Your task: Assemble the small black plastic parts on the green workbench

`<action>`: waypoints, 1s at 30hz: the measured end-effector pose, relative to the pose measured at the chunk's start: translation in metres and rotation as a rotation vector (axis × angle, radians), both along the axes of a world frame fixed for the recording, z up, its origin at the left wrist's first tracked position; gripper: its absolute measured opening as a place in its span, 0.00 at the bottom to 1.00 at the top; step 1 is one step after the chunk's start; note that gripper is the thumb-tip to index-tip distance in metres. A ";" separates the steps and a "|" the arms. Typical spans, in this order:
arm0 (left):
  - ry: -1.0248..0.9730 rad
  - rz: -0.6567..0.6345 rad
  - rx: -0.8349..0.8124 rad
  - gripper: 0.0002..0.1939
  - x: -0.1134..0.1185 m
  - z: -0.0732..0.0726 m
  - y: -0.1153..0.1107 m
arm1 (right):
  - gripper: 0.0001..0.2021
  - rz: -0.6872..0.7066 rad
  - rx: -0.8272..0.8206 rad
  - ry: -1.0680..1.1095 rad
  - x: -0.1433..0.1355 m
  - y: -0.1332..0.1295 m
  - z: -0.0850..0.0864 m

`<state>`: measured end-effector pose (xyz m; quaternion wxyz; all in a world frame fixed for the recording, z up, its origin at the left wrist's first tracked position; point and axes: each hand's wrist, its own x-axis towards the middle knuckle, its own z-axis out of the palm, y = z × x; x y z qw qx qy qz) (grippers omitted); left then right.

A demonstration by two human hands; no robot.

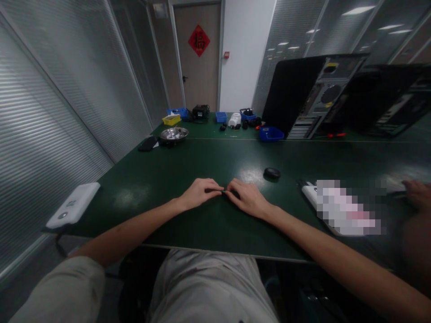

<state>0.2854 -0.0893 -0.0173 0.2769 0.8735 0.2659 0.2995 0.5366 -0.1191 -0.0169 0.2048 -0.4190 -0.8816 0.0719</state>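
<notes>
Both my hands meet over the middle of the green tabletop (188, 159), fingertips nearly touching. Between them is a small dark piece (223, 191), too small to name. My left hand (202, 193) pinches it from the left with thumb and fingers. From the other side, my right hand (245, 195) is closed with its fingertips at the same piece. A black computer mouse (272, 172) lies a little beyond my right hand, apart from it.
A white device (74, 204) lies at the left edge. On the right sits a blurred-out white object (323, 206), with another person's hand (417, 193) farther right. A metal bowl (174, 134), a blue bin (271, 133) and a computer tower (303, 94) stand at the back.
</notes>
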 end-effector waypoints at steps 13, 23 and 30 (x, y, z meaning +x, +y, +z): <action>-0.034 0.040 -0.038 0.14 0.003 0.005 -0.005 | 0.09 -0.010 -0.022 0.049 0.000 0.002 0.000; 0.323 0.035 0.190 0.22 0.001 0.003 -0.005 | 0.11 -0.049 0.076 -0.223 0.006 0.005 0.008; 0.355 0.031 0.225 0.22 -0.003 0.011 -0.006 | 0.10 -0.087 0.067 -0.284 0.014 0.006 0.018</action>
